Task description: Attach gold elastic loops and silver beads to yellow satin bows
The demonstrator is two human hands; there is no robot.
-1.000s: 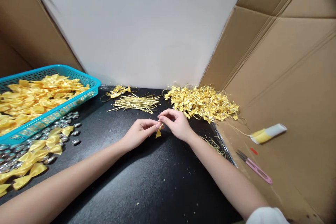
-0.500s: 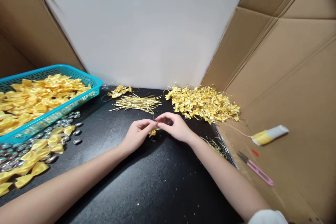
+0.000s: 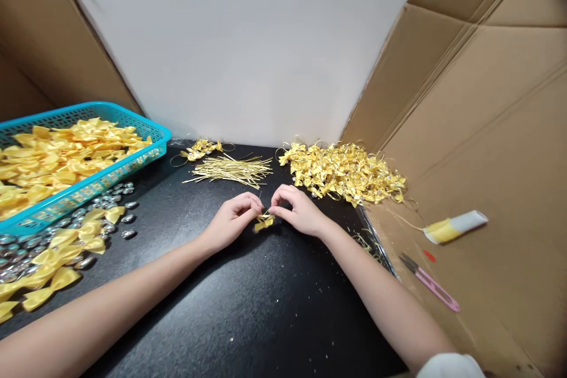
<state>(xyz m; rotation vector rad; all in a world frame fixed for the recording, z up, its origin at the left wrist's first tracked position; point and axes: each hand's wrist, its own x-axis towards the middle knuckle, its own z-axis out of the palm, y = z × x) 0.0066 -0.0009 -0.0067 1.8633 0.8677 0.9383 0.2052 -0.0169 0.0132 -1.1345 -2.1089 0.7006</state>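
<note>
At the middle of the black table, my left hand [image 3: 234, 218] and my right hand [image 3: 297, 209] face each other with fingertips pinched. Between and just below them hangs a small yellow ribbon bow [image 3: 264, 222] on thin gold cord, one strand running to each hand. Exactly how the cord is looped or knotted is too small to make out. Right beyond my fingers lies a bundle of cut gold cords [image 3: 233, 171]. Farther right is a heap of yellow bows with cord loops [image 3: 345, 174].
A blue basket [image 3: 106, 174] of yellow bows stands at the left. Silvery beads [image 3: 128, 218] and loose bows [image 3: 62, 254] lie before it. Pink thread snips [image 3: 432, 286] and a yellow-and-white roll [image 3: 456, 227] rest on cardboard at the right. Cardboard walls [image 3: 487, 82] flank the table.
My hands have drawn slightly apart, the right one shifting a little to the right. The bow between them now shows more fully, with cord strands visible above it.
</note>
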